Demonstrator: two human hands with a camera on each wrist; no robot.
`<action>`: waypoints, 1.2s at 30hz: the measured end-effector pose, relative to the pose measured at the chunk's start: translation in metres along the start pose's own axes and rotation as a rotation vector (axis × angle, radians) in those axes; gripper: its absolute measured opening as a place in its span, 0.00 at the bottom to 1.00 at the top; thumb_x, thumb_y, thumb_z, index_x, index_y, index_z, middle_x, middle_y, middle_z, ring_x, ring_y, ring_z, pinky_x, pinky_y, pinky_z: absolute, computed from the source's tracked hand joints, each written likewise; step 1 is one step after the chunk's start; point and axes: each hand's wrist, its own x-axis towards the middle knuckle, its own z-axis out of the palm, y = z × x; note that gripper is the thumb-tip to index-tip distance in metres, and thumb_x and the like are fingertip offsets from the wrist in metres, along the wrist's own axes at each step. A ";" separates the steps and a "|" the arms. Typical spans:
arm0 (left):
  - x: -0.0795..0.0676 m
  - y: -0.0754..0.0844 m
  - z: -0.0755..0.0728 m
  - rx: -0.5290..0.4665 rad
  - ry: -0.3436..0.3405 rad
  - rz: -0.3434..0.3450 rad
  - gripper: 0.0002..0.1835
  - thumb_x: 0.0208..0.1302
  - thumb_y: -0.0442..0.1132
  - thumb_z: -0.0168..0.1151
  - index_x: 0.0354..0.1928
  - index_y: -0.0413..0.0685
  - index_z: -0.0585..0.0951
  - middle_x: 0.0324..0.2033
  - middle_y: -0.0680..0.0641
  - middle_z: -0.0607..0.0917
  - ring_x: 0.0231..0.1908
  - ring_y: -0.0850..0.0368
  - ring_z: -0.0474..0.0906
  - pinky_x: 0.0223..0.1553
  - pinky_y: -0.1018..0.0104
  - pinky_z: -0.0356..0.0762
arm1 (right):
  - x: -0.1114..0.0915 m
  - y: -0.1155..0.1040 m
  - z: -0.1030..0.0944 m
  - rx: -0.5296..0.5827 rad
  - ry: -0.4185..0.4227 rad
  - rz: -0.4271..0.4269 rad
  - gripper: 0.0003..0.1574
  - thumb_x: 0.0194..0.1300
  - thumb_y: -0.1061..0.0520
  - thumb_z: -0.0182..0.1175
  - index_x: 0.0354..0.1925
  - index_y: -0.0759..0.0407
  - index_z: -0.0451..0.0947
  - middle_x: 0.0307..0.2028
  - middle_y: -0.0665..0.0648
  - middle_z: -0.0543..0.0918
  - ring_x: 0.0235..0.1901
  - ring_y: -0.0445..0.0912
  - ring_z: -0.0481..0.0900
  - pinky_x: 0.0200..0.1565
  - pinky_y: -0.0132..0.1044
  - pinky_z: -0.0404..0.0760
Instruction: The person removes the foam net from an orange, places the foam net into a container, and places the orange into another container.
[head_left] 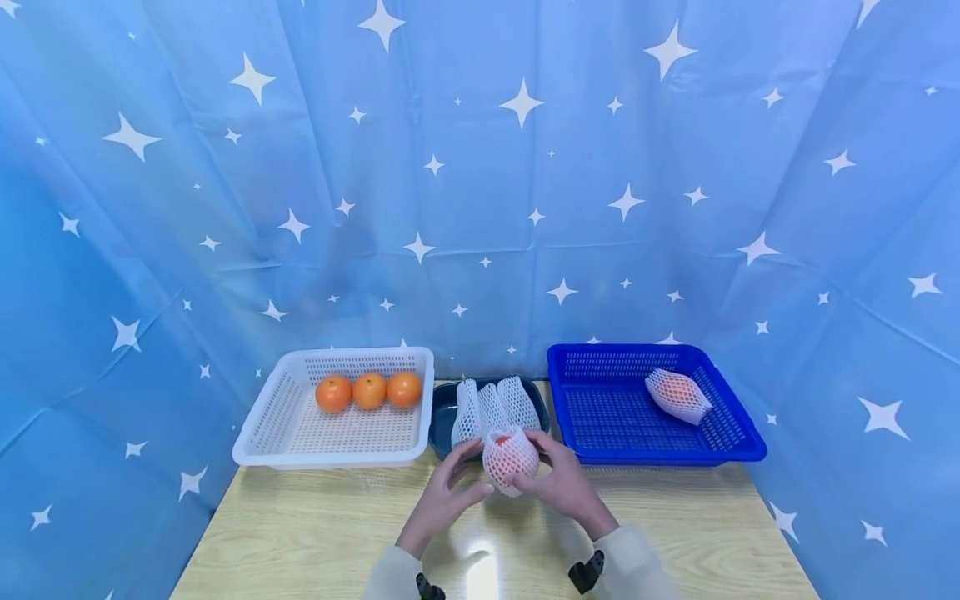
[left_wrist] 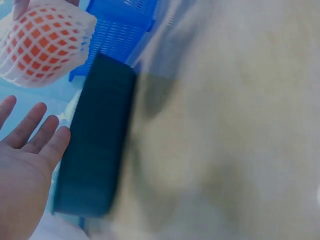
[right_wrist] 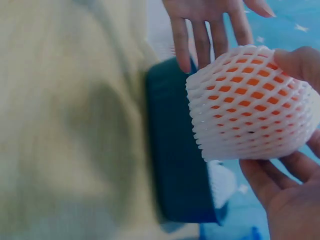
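An orange in a white foam net sleeve (head_left: 511, 461) is held up in front of the dark teal tray (head_left: 444, 414). My right hand (head_left: 564, 481) grips it, thumb on one side and fingers on the other, as the right wrist view shows of the netted orange (right_wrist: 250, 102). Just left of the fruit is my left hand (head_left: 444, 497). In the left wrist view, the fingers of that left hand (left_wrist: 30, 150) are spread and apart from the netted orange (left_wrist: 46, 42). Several empty foam net sleeves (head_left: 492, 408) lie in the teal tray.
At the left stands a white basket (head_left: 262, 433) with three bare oranges (head_left: 370, 390) in a row. A blue basket (head_left: 600, 417) at the right holds one netted orange (head_left: 678, 395). A star-patterned blue curtain (head_left: 480, 192) hangs behind the wooden table (head_left: 300, 533).
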 end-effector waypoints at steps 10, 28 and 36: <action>-0.019 -0.026 0.007 -0.049 0.029 -0.091 0.36 0.64 0.44 0.73 0.73 0.60 0.71 0.72 0.44 0.71 0.70 0.39 0.69 0.72 0.47 0.71 | -0.013 0.024 0.036 0.043 -0.103 -0.067 0.38 0.55 0.46 0.77 0.63 0.43 0.77 0.58 0.49 0.84 0.58 0.47 0.81 0.59 0.55 0.84; -0.023 -0.048 0.008 -0.054 0.062 0.022 0.27 0.61 0.38 0.74 0.63 0.45 0.81 0.62 0.40 0.81 0.60 0.61 0.80 0.62 0.67 0.80 | -0.029 0.042 0.058 0.109 -0.103 0.004 0.45 0.58 0.39 0.75 0.69 0.49 0.74 0.65 0.50 0.81 0.64 0.50 0.78 0.66 0.48 0.80; -0.024 -0.047 0.007 -0.050 0.115 -0.023 0.21 0.59 0.38 0.75 0.55 0.46 0.86 0.60 0.43 0.83 0.62 0.53 0.80 0.62 0.70 0.79 | -0.032 0.040 0.059 0.170 -0.050 0.013 0.34 0.57 0.44 0.76 0.61 0.45 0.82 0.64 0.45 0.82 0.65 0.44 0.78 0.65 0.35 0.79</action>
